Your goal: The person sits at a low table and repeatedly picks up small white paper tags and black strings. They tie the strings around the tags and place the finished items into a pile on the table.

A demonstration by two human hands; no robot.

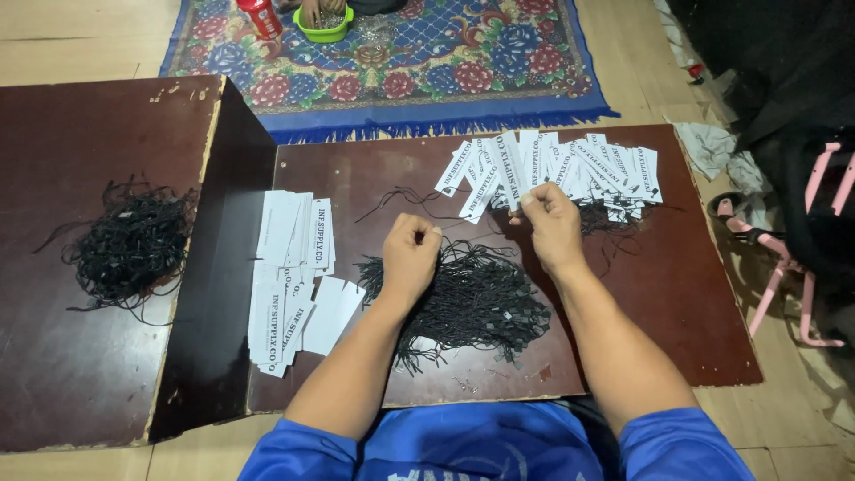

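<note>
On the raised dark board at far left lies a loose tangle of black strings (pixel 134 245), well apart from the hands. On the lower brown board (pixel 677 294), just right of the step, sits a stack of plain white card tags (pixel 294 276), some fanned out and overlapping.

The left hand (pixel 410 254) is curled into a loose fist over the near pile of black cords (pixel 476 303), its fingertips pinched together; a thin string seems to be nipped there, though it is too fine to tell. The pile spreads between the two forearms, a dark, wiry heap with small knots and toggles.

The right hand (pixel 550 223) is clenched around the lower edge of a white tag (pixel 509 174), thumb and forefinger pressing it, at the near edge of a wide fan of strung tags (pixel 588 169) whose black loops trail beneath them. A single loose cord (pixel 392 200) curves on the bare board left of that fan.

Beyond the board lies a patterned blue rug (pixel 445 62) with a green bowl (pixel 325 27) and red can (pixel 260 16); another person's hand (pixel 312 11) rests in the bowl. A pink frame (pixel 793 267) stands at far right.
</note>
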